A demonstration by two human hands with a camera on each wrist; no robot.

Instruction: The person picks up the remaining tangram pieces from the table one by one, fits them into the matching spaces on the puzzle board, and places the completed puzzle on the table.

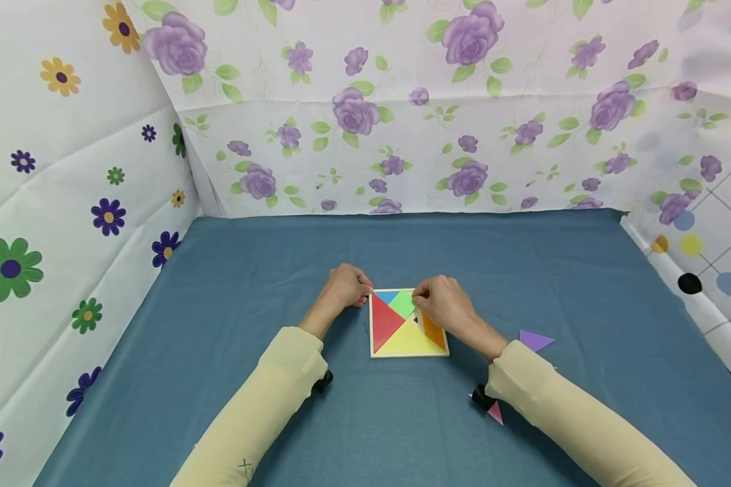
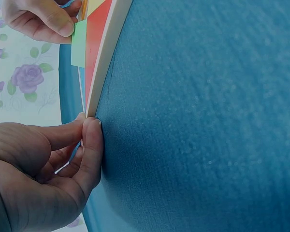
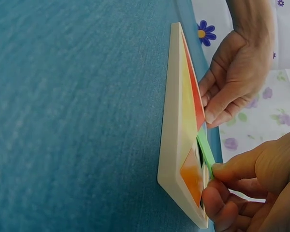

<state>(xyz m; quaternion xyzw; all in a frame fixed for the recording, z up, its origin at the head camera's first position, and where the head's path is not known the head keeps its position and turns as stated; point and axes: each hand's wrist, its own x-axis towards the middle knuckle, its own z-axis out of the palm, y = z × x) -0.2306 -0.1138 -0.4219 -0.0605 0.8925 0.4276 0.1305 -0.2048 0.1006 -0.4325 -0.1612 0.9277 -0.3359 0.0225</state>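
A square wooden tangram tray (image 1: 409, 356) lies on the blue cloth, with a red triangle (image 1: 384, 322), a yellow triangle (image 1: 409, 342), an orange piece (image 1: 434, 333) and a blue piece (image 1: 385, 295) in it. At its far left corner my left hand (image 1: 344, 287) pinches the frame between thumb and forefinger. My right hand (image 1: 446, 302) reaches over the far right part and pinches a green piece (image 3: 206, 153) by its end. That piece stands tilted, partly raised above the tray, in the right wrist view. Part of the tray floor beside the orange piece shows bare.
A purple triangle (image 1: 535, 339) lies on the cloth right of the tray, by the right forearm. Closer in, a pink piece (image 1: 496, 412) is partly covered by the black band (image 1: 482, 398) at the right wrist. Flowered sheets (image 1: 353, 155) hang behind and at the sides.
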